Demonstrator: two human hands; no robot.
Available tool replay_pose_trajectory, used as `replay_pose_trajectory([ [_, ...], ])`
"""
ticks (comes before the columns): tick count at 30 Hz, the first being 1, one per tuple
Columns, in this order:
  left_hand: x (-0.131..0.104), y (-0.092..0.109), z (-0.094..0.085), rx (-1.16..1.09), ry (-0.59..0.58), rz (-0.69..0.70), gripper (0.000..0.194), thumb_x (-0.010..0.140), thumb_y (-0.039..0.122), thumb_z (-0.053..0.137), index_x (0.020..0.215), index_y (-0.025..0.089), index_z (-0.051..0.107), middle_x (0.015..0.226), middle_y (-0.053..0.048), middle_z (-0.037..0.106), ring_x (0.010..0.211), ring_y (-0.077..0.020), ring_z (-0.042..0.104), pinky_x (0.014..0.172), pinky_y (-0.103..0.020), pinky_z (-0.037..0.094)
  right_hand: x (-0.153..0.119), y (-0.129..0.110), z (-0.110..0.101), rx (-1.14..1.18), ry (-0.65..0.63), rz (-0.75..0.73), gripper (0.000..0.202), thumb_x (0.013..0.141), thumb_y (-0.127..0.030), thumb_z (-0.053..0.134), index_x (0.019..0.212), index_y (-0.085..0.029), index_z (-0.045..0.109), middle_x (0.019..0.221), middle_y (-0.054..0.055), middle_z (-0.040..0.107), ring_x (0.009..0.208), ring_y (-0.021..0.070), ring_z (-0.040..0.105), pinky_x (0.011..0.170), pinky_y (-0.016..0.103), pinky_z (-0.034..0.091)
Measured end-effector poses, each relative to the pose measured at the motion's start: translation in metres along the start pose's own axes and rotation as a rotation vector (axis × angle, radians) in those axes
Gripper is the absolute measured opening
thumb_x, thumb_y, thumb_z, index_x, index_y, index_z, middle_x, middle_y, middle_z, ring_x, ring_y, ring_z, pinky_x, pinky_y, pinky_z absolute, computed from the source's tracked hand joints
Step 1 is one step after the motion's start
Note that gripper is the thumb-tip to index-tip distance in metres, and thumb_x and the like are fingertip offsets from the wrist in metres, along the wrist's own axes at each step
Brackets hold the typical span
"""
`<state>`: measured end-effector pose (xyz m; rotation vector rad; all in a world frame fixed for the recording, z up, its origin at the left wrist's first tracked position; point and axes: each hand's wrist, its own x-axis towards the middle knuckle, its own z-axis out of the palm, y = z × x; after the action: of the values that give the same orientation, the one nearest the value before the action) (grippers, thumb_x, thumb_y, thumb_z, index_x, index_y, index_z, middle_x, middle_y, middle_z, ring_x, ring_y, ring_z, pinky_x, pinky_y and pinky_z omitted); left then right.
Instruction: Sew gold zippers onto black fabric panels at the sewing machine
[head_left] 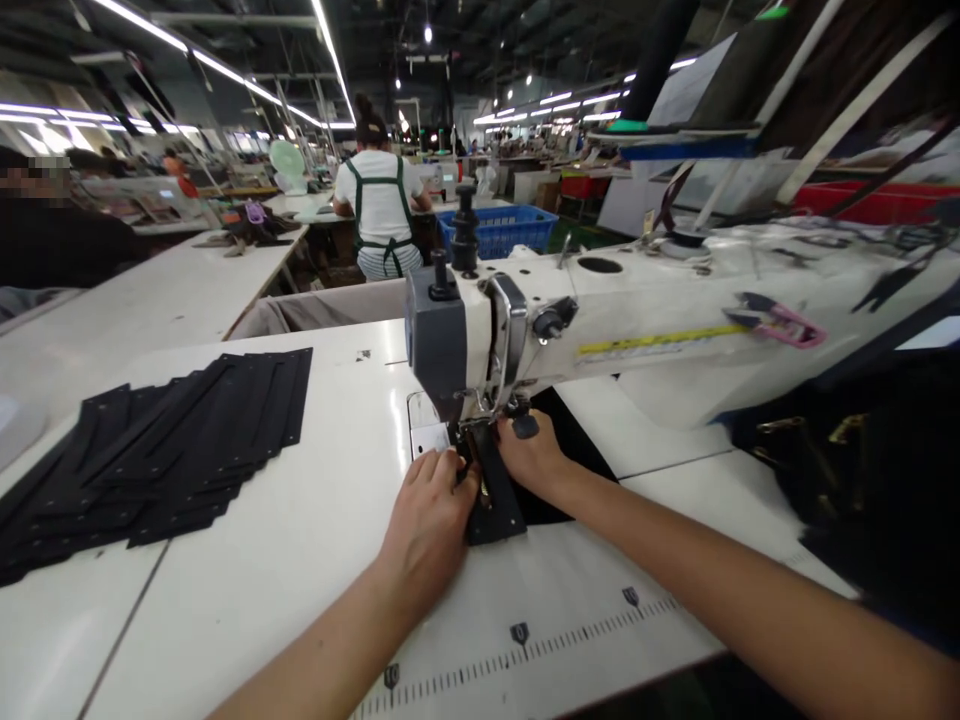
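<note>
Black strip point(499, 515): flat and straight-edged, marked by small pale dots near its near end; placed beneath the head of the sewing machine point(442, 330), with a narrow gold-toned piece point(486, 492) seen along it.
Black panel point(577, 440): broader, matte, laid flat to the right of the strip.
Left hand point(429, 505): fingers bent and set at the strip's left edge; whether cloth is pinched cannot be told.
Right hand point(531, 452): placed over the panel beside the strip; fingertips partly hidden by the machine, so its grip cannot be told.
Stacked pieces point(217, 430): black, flat, fanned unevenly, dotted at corners.
Tabletop point(285, 590): smooth, white, glossy, printed with a ruler scale point(520, 636).
</note>
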<state>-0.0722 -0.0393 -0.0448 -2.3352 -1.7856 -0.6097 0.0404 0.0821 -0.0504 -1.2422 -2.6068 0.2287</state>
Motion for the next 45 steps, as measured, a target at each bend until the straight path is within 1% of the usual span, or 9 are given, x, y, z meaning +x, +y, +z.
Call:
replay_pose_trajectory([
  [5, -0.002, 0.002, -0.003, -0.026, -0.011, -0.035, 0.028, 0.077, 0.009, 0.047, 0.104, 0.013, 0.057, 0.098, -0.012, 0.054, 0.093, -0.0255, 0.051, 0.078, -0.045, 0.047, -0.014, 0.0, -0.005, 0.043, 0.047, 0.002, 0.022, 0.084, -0.016, 0.042, 0.083, -0.013, 0.064, 0.083, 0.012, 0.065, 0.08, 0.0232, 0.06, 0.068, 0.032, 0.045],
  [9, -0.008, -0.003, -0.012, -0.133, -0.03, -0.009, 0.039, 0.072, 0.006, 0.048, 0.111, 0.009, 0.052, 0.109, -0.015, 0.055, 0.101, -0.0241, 0.053, 0.085, -0.042, 0.049, -0.066, -0.005, -0.015, 0.208, 0.166, -0.418, 0.026, 0.083, -0.016, 0.047, 0.105, -0.014, 0.06, 0.111, 0.012, 0.058, 0.105, 0.0232, 0.051, 0.087, 0.04, 0.043],
  [12, -0.012, -0.009, -0.014, -0.137, 0.024, 0.083, 0.03, 0.079, 0.007, 0.043, 0.106, 0.012, 0.056, 0.108, -0.011, 0.061, 0.101, -0.0211, 0.057, 0.092, -0.044, 0.045, -0.095, -0.009, -0.014, 0.269, 0.249, -0.586, 0.027, 0.086, -0.016, 0.045, 0.108, -0.011, 0.059, 0.108, 0.013, 0.06, 0.108, 0.0227, 0.05, 0.091, 0.041, 0.044],
  [17, -0.013, -0.004, -0.011, -0.046, 0.083, 0.17, 0.025, 0.083, 0.007, 0.04, 0.1, 0.012, 0.059, 0.102, -0.01, 0.065, 0.095, -0.0199, 0.061, 0.091, -0.046, 0.046, -0.102, -0.011, -0.009, 0.246, 0.324, -0.59, 0.029, 0.086, -0.009, 0.04, 0.103, -0.011, 0.063, 0.099, 0.01, 0.065, 0.1, 0.0198, 0.057, 0.088, 0.036, 0.049],
  [22, -0.01, -0.001, -0.012, 0.012, 0.057, 0.212, 0.026, 0.084, 0.006, 0.038, 0.096, 0.012, 0.06, 0.101, -0.011, 0.065, 0.095, -0.0191, 0.061, 0.093, -0.045, 0.044, -0.096, -0.007, -0.009, 0.228, 0.346, -0.626, 0.027, 0.086, -0.01, 0.041, 0.101, -0.01, 0.063, 0.098, 0.011, 0.066, 0.097, 0.0199, 0.058, 0.085, 0.035, 0.05],
  [29, -0.003, -0.012, -0.011, 0.021, 0.023, 0.238, 0.025, 0.084, 0.009, 0.039, 0.095, 0.011, 0.061, 0.1, -0.012, 0.065, 0.093, -0.02, 0.062, 0.094, -0.046, 0.043, -0.085, -0.005, -0.013, 0.228, 0.327, -0.641, 0.027, 0.088, -0.009, 0.037, 0.093, -0.008, 0.064, 0.088, 0.01, 0.066, 0.091, 0.0197, 0.059, 0.085, 0.033, 0.05],
  [37, 0.01, -0.024, -0.008, 0.017, 0.038, 0.219, 0.025, 0.083, 0.009, 0.039, 0.098, 0.013, 0.059, 0.097, -0.01, 0.065, 0.09, -0.0194, 0.062, 0.09, -0.044, 0.046, -0.065, -0.001, -0.009, 0.232, 0.325, -0.659, 0.025, 0.085, -0.005, 0.04, 0.096, -0.005, 0.063, 0.093, 0.012, 0.065, 0.093, 0.0215, 0.058, 0.088, 0.033, 0.048],
  [40, 0.007, -0.02, -0.008, 0.049, 0.042, 0.205, 0.024, 0.085, 0.009, 0.039, 0.099, 0.011, 0.058, 0.099, -0.012, 0.064, 0.093, -0.0214, 0.061, 0.088, -0.044, 0.047, -0.069, -0.003, -0.008, 0.197, 0.328, -0.645, 0.027, 0.084, -0.003, 0.039, 0.098, -0.003, 0.062, 0.097, 0.015, 0.064, 0.095, 0.0223, 0.058, 0.09, 0.034, 0.047],
  [45, -0.007, -0.005, -0.012, 0.077, 0.054, 0.189, 0.024, 0.088, 0.009, 0.037, 0.099, 0.011, 0.058, 0.101, -0.011, 0.064, 0.095, -0.0194, 0.06, 0.09, -0.043, 0.047, -0.092, -0.008, -0.005, 0.113, 0.462, -0.613, 0.035, 0.085, -0.002, 0.031, 0.092, -0.003, 0.065, 0.094, 0.013, 0.065, 0.092, 0.0228, 0.059, 0.086, 0.035, 0.051],
])
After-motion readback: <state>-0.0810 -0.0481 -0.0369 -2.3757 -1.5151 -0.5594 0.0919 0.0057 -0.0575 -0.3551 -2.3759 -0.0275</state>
